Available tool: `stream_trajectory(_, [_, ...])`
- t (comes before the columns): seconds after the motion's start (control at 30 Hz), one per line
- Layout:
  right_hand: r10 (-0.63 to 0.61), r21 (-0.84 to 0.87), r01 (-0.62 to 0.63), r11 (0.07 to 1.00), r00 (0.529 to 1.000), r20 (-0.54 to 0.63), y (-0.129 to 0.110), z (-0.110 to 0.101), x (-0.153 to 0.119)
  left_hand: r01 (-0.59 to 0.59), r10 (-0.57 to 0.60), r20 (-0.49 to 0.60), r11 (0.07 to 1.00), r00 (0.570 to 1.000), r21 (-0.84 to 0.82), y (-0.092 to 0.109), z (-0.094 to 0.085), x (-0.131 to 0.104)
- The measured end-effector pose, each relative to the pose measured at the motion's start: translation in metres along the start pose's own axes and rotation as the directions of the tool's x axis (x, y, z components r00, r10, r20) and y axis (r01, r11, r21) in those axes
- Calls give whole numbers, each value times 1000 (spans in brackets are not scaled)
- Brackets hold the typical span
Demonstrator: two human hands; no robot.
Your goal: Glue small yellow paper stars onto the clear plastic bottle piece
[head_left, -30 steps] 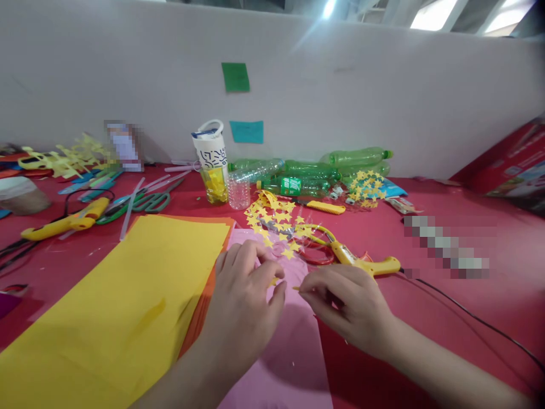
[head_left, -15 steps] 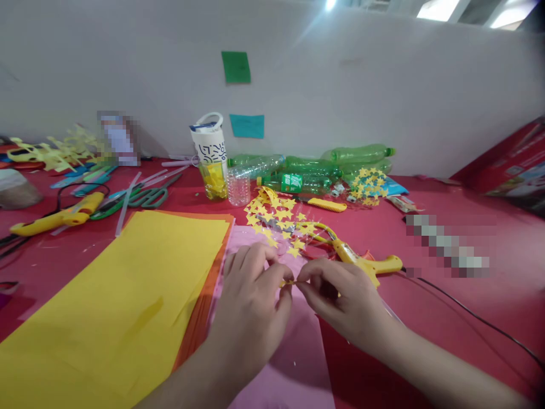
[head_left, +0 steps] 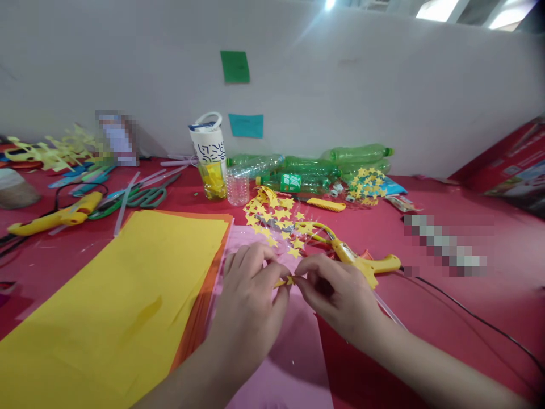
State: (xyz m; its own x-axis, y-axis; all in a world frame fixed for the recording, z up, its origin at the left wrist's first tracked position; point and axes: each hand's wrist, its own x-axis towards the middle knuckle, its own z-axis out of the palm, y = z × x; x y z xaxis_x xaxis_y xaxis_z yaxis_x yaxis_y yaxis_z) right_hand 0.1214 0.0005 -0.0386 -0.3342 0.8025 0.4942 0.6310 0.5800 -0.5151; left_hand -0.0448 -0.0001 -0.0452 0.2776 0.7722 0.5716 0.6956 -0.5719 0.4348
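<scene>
A small yellow paper star [head_left: 290,280] is pinched between my two hands, above the pink paper [head_left: 293,358]. My left hand [head_left: 253,292] is closed, with thumb and forefinger on the star's left side, where a narrow yellow piece also shows. From the right, my right hand [head_left: 340,292] pinches the star's tip with thumb and forefinger. Beyond my hands lies a cluster of yellow stars [head_left: 279,215] on clear strips. Just past my right hand rests a yellow glue gun [head_left: 366,263], its cord running off to the right.
Yellow paper sheets [head_left: 128,284] lie over orange ones at left. Behind stand a patterned cup [head_left: 208,147] and a clear plastic cup [head_left: 237,188]. Green bottles [head_left: 306,182] lie along the wall. Scissors [head_left: 149,196] and a second glue gun [head_left: 63,216] are at left, a yellow cutter [head_left: 327,204] ahead.
The star between my fingertips has turned, so more of its yellow face shows. My right hand has shifted very slightly; the other things stay in place.
</scene>
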Motion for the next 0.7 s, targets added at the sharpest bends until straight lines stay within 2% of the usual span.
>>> stream_trajectory(0.07, [-59, -30, 58, 998, 998, -20, 1, -1, -2, 23, -23, -7, 1000, 1000, -10, 0, 1, 1])
stream_trajectory(0.13, [-189, -111, 185, 976, 982, -22, 3, -2, -4, 52, -52, -10, 998, 999, -28, -1, 2, 1])
stream_trajectory(0.2, [-330, -215, 327, 920, 944, 20, 4, -4, -6, 82, -82, 0, 995, 997, -49, -2, 2, 2])
stream_trajectory(0.27, [-408, -281, 409, 868, 911, 64, 5, -5, -7, 114, -113, 23, 991, 993, -63, -3, 3, 3])
stream_trajectory(0.43, [-439, -292, 443, 848, 895, 83, 7, -5, -9, 167, -163, 48, 982, 985, -93, -4, 3, 3])
stream_trajectory(0.7, [-425, -279, 429, 859, 902, 79, 5, -7, -9, 143, -143, 0, 986, 990, -81, -5, 2, 4])
